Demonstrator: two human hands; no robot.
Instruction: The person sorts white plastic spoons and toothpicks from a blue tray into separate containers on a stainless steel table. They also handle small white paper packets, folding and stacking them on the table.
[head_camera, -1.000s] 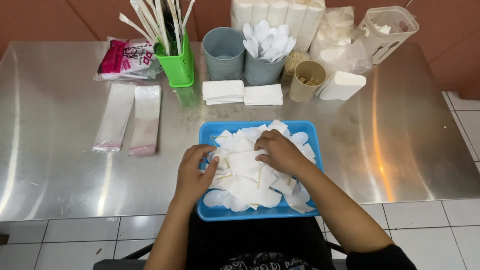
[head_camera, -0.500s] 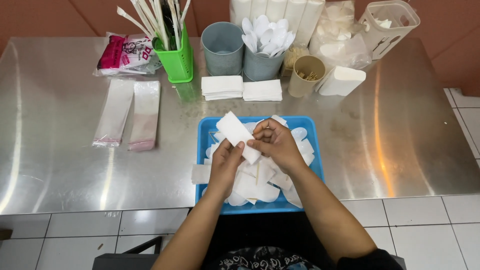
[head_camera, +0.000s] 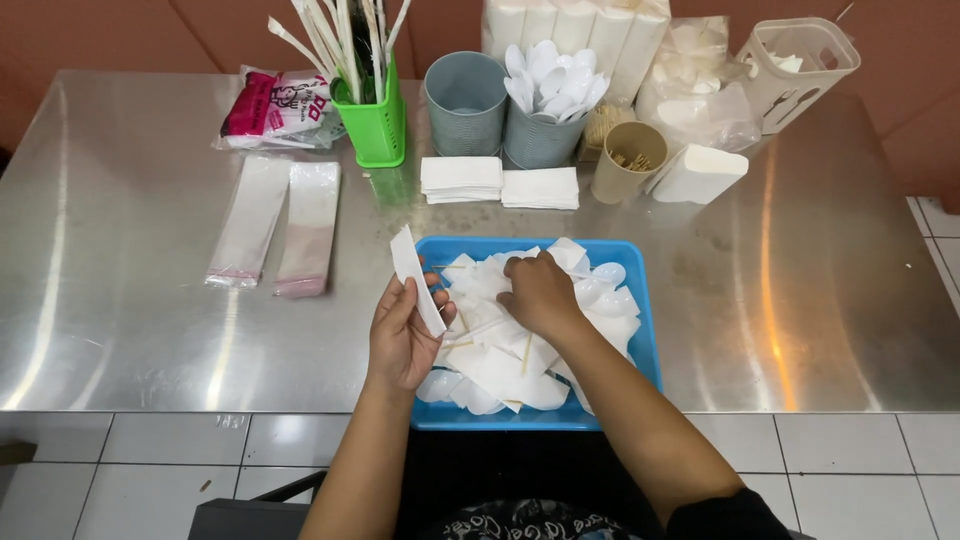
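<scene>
Far left on the steel surface, two clear sleeves lie with their long axes running twelve to six. The left hand comes next, fingers clamped on a white paper packet whose long axis runs from eleven down to five, upper end pointing up-left. At three o'clock from it, the right hand is nearer the pile of white napkins and spoons in the blue tray, fingers curled down into it; whether they grip anything, I cannot tell.
</scene>
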